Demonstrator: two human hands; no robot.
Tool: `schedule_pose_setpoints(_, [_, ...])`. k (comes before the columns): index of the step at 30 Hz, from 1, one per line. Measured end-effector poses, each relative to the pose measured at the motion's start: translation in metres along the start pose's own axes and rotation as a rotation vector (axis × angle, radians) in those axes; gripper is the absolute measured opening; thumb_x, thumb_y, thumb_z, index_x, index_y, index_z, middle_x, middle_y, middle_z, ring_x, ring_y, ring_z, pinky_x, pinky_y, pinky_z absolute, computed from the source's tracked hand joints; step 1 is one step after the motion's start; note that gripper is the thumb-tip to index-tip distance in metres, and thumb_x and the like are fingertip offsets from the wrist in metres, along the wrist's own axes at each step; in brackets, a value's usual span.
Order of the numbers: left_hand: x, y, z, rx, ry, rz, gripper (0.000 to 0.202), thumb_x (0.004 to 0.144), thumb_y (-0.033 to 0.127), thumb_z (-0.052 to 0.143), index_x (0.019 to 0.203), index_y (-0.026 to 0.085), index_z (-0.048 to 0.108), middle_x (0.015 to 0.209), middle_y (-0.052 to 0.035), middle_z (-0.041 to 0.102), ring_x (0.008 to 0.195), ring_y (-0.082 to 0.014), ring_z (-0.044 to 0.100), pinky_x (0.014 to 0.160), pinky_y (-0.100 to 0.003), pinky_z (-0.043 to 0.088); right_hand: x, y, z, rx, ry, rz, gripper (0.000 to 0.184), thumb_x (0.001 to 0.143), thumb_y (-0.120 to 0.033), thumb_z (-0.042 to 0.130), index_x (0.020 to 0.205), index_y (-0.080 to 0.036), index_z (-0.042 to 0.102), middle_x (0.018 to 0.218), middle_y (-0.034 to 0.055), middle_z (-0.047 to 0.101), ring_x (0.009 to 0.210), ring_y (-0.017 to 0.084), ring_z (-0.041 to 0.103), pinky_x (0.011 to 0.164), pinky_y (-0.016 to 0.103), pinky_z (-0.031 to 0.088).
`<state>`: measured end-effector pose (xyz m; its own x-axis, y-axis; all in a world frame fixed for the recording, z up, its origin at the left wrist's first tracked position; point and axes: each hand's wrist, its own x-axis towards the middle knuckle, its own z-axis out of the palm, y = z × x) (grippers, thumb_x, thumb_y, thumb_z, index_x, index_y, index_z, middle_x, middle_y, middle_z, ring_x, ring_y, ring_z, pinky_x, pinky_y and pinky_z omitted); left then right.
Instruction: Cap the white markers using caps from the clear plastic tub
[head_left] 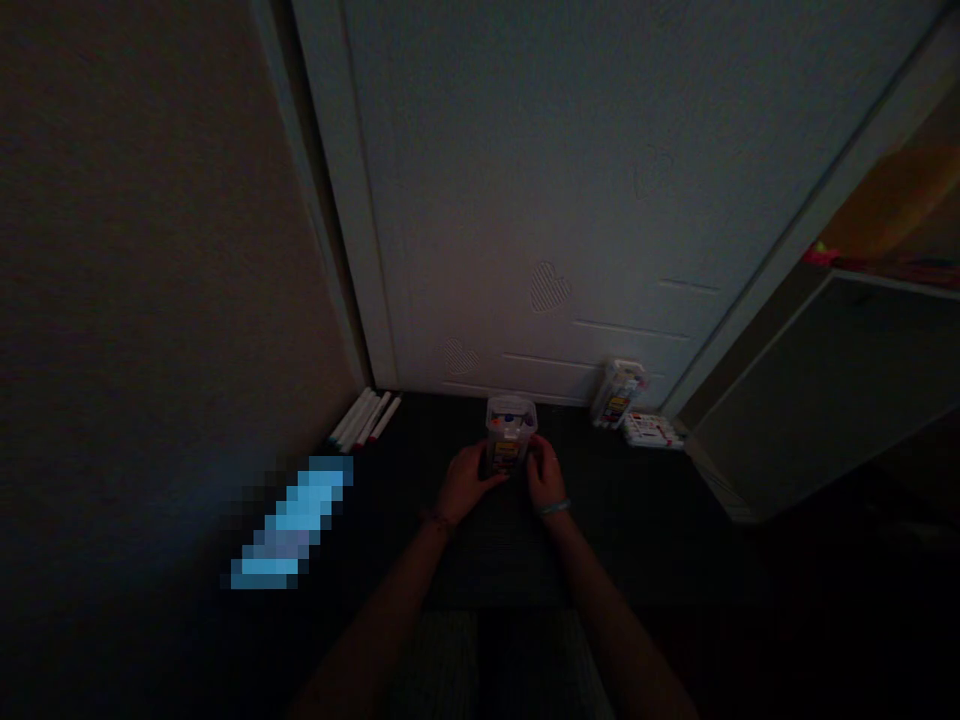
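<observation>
A clear plastic marker box (510,425) stands upright on the dark table in front of me. Coloured marker ends, among them orange and blue ones, show inside its top, and a yellow-and-dark label is on its front. My left hand (463,482) wraps round the box's left side, with the thumb across the lower front. On the other side my right hand (546,477) curls its fingers against the box. The far fingers of both hands are partly hidden, and the light is dim.
Several white markers (365,418) lie at the table's left back. A second clear marker box (619,393) stands at the back right, beside a row of white markers (654,430). A blurred bright blue object (292,525) is at the left. A white panel (480,250) rises behind the table (637,540).
</observation>
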<state>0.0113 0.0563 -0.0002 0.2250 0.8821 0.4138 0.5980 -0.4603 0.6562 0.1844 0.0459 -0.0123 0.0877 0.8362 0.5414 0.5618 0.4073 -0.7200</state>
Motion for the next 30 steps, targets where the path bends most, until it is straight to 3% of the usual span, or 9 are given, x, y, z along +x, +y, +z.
schedule_pose_setpoints(3, [0.0003, -0.0015, 0.0015, 0.003, 0.001, 0.001, 0.057, 0.067, 0.035, 0.069, 0.117, 0.022, 0.048, 0.115, -0.0065, 0.058, 0.106, -0.0251, 0.053, 0.091, -0.038, 0.041, -0.0016, -0.0023, -0.0003, -0.126, -0.117, -0.027, 0.039, 0.083, -0.017, 0.039, 0.122, -0.018, 0.044, 0.118, 0.0094, 0.054, 0.107, 0.020, 0.050, 0.093, 0.036, 0.040])
schedule_pose_setpoints(7, [0.0012, -0.0009, 0.0020, 0.009, 0.012, 0.013, 0.055, 0.065, 0.033, 0.070, 0.114, 0.022, 0.050, 0.112, -0.0062, 0.059, 0.103, -0.0248, 0.055, 0.088, -0.038, 0.043, -0.0039, -0.0038, -0.0010, -0.223, -0.180, -0.004, 0.043, 0.081, -0.013, 0.039, 0.124, -0.018, 0.044, 0.116, 0.0078, 0.056, 0.103, 0.020, 0.051, 0.090, 0.036, 0.041])
schedule_pose_setpoints(30, [-0.0001, 0.0037, -0.0007, -0.037, -0.013, 0.005, 0.054, 0.068, 0.033, 0.067, 0.117, 0.021, 0.048, 0.115, -0.0079, 0.058, 0.105, -0.0252, 0.054, 0.090, -0.040, 0.042, -0.0062, -0.0028, -0.0030, -0.187, -0.163, -0.027, 0.045, 0.080, -0.014, 0.042, 0.124, -0.018, 0.045, 0.117, 0.0072, 0.057, 0.106, 0.020, 0.052, 0.092, 0.036, 0.042])
